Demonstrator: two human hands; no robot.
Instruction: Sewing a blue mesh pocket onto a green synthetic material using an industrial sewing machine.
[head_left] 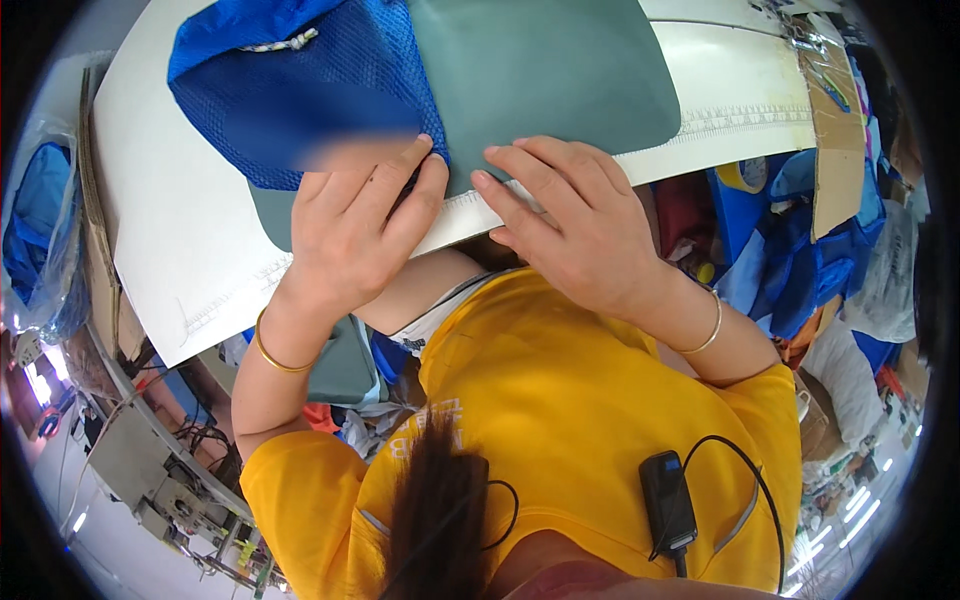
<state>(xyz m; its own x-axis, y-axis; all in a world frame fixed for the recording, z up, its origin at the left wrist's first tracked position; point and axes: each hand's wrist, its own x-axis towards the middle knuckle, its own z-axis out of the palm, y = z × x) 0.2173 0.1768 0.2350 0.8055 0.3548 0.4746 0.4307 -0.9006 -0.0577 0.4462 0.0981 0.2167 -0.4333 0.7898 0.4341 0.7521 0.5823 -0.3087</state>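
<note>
My left hand [355,225] rests with its extended fingers on the edge of a blue mesh bag [355,55] with a pale cord [277,41]; part of the bag and some fingers are blurred out. The bag lies over a grey-green flat piece of material [540,70] on a white work surface [160,240] with printed scales. My right hand [575,225] has its fingers apart, fingertips on or near the grey-green piece's front edge.
A cardboard piece [835,190] is at the table's right end, with yellow tape [740,175] and blue fabrics [800,270] below. Bagged blue material [40,220] sits at far left. A machine [150,495] is at lower left. A black device [668,500] hangs on my yellow shirt.
</note>
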